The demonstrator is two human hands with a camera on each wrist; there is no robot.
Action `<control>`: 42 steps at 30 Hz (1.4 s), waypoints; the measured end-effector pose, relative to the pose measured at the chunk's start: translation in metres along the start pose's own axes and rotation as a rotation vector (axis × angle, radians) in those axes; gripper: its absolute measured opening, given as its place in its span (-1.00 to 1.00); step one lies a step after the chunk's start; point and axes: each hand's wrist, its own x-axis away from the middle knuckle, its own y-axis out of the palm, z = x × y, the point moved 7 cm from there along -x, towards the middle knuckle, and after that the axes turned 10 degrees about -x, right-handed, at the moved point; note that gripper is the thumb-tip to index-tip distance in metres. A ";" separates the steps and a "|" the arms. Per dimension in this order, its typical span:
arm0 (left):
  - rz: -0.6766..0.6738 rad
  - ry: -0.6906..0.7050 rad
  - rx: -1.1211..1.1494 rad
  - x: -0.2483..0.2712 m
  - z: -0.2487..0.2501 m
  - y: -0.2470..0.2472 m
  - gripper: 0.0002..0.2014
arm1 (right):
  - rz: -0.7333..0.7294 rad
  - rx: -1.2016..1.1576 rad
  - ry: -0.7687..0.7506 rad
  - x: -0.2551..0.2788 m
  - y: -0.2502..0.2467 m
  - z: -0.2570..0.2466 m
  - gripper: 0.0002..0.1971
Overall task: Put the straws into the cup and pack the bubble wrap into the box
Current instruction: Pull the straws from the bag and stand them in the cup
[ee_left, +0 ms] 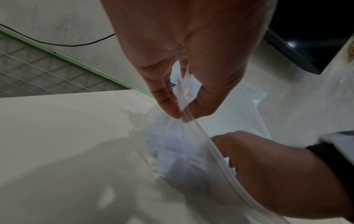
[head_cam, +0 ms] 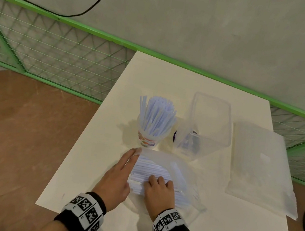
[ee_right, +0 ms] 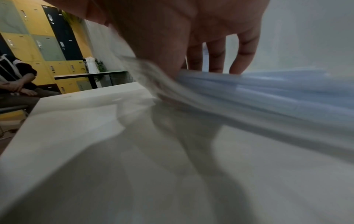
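Carefully now: left hand (head_cam: 118,174) pinches the zip bag's (head_cam: 184,172) mouth up while right hand (head_cam: 159,191) clasps the bagged straws (head_cam: 151,170) near the cup (head_cam: 147,138); slide them out level. Bubble wrap (head_cam: 259,166) lies beside the box (head_cam: 205,127).

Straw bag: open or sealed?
Open. Left hand pinches the zip bag edge up; right hand reaches inside onto the straws.

Worktop (head_cam: 202,83): white, rectangular.
Fence (head_cam: 59,44): green wire mesh behind the worktop.
Cable (head_cam: 97,2): black, along the grey wall.
Lockers (ee_right: 38,37): yellow, grey, black.
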 end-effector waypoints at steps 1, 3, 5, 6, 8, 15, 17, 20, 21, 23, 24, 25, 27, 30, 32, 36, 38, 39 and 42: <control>0.000 0.000 0.001 0.000 0.000 0.000 -0.03 | 0.007 0.011 -0.022 0.001 0.000 -0.002 -0.70; 0.004 0.003 0.001 0.000 -0.001 -0.001 -0.03 | 0.000 0.005 -0.030 0.003 -0.001 -0.004 -0.69; 0.003 0.006 0.000 0.000 -0.002 -0.001 -0.04 | -0.013 -0.039 0.013 -0.001 0.000 -0.001 -0.66; 0.003 0.009 -0.001 0.000 -0.002 -0.001 -0.03 | -0.013 -0.035 0.018 -0.003 -0.004 -0.002 -0.65; 0.004 0.017 -0.004 -0.001 -0.002 -0.001 -0.03 | -0.062 -0.022 0.020 -0.004 -0.010 -0.003 -0.74; 0.005 0.023 -0.014 0.002 -0.004 -0.002 -0.03 | -0.121 0.012 -0.051 -0.002 0.001 -0.008 -0.68; 0.005 0.023 -0.018 0.002 -0.004 -0.002 -0.03 | -0.127 -0.003 -0.051 0.001 0.002 -0.008 -0.69; 0.008 0.022 -0.015 0.003 -0.004 -0.002 -0.04 | -0.121 -0.030 -0.073 0.003 0.002 -0.009 -0.69; 0.010 0.020 -0.013 0.003 -0.005 -0.003 -0.04 | -0.118 -0.070 -0.079 0.003 0.000 -0.008 -0.68; 0.016 0.017 -0.008 0.004 -0.006 -0.004 -0.03 | -0.101 -0.207 -0.062 0.003 -0.003 -0.005 -0.63; 0.020 0.016 -0.007 0.005 -0.007 -0.005 -0.03 | -0.077 -0.280 -0.044 0.003 -0.007 -0.002 -0.62; 0.025 0.013 -0.007 0.005 -0.008 -0.006 -0.03 | -0.043 -0.349 -0.025 0.004 -0.011 0.001 -0.62; 0.030 0.003 -0.011 0.005 -0.010 -0.007 -0.01 | 0.004 -0.475 -0.005 0.008 -0.018 0.006 -0.67; 0.037 0.002 -0.009 0.005 -0.010 -0.007 0.00 | 0.053 -0.471 -0.020 0.014 -0.032 0.011 -0.72; 0.041 0.014 0.008 0.004 -0.010 -0.008 0.03 | 0.149 -0.603 -0.043 0.018 -0.049 0.013 -0.80; 0.052 0.003 0.011 0.004 -0.010 -0.010 0.03 | 0.418 -1.136 0.032 0.033 -0.084 0.020 -0.69; 0.055 0.000 0.008 0.004 -0.010 -0.010 0.03 | 0.411 -1.268 0.061 0.037 -0.087 0.019 -0.80; 0.055 0.000 0.005 0.004 -0.010 -0.010 0.02 | 0.385 -1.276 0.061 0.037 -0.082 0.017 -0.86; 0.054 0.007 0.003 0.003 -0.009 -0.010 0.03 | 0.328 -1.277 0.119 0.036 -0.066 0.019 -0.82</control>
